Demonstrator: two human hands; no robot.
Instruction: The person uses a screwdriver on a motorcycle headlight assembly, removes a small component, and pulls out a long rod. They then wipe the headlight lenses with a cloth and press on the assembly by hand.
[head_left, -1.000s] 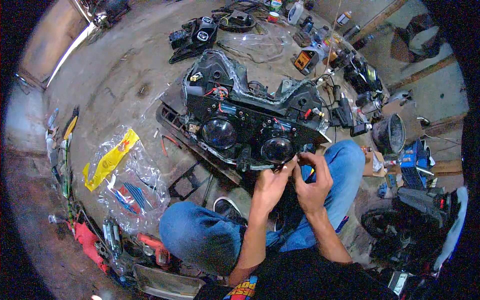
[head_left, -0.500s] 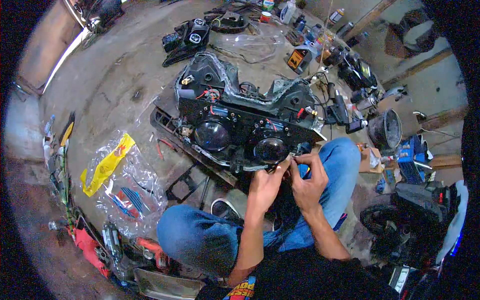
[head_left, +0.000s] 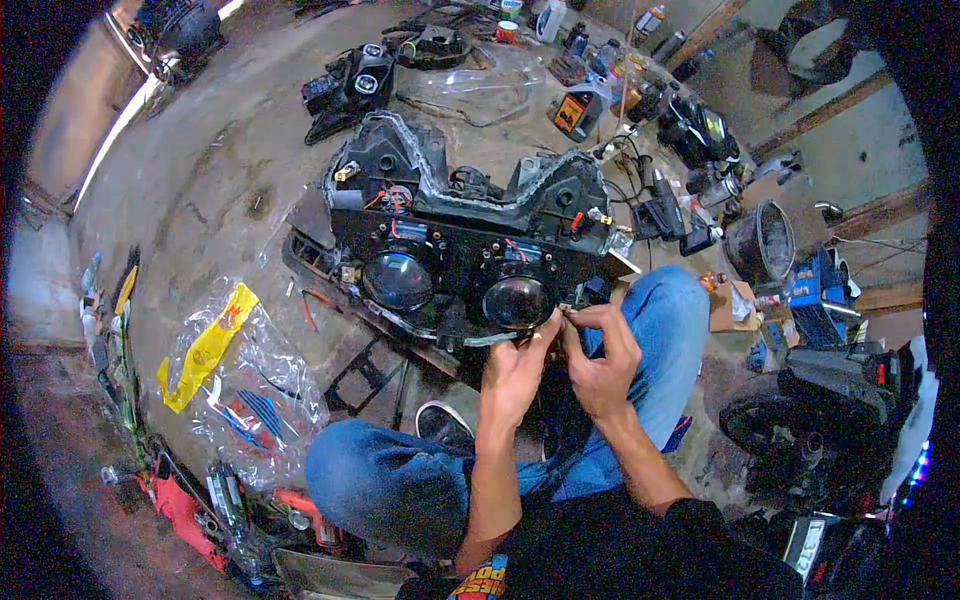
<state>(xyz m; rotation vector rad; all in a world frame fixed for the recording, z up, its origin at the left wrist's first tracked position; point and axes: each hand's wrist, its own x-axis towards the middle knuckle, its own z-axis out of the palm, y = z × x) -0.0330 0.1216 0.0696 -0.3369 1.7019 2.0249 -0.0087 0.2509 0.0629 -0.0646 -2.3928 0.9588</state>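
Note:
A black headlight housing with two round projector lenses lies in front of my crossed legs. Its left lens and right lens face up towards me. My left hand is pinched at the lower right edge of the housing, just below the right lens. Beside it, fingertips nearly touching, my right hand is also closed in a pinch. Whatever lies between the fingertips is too small to make out. Red and blue wires run above both lenses.
Left of my knee lies a clear plastic bag with a yellow strip. Red-handled pliers rest near the housing. Bottles, a heat gun and a metal pot stand to the right. Another lamp unit lies beyond.
The whole view has shifted, so the housing and both hands appear slightly farther left. Both hands remain pinched together at the same edge of the housing.

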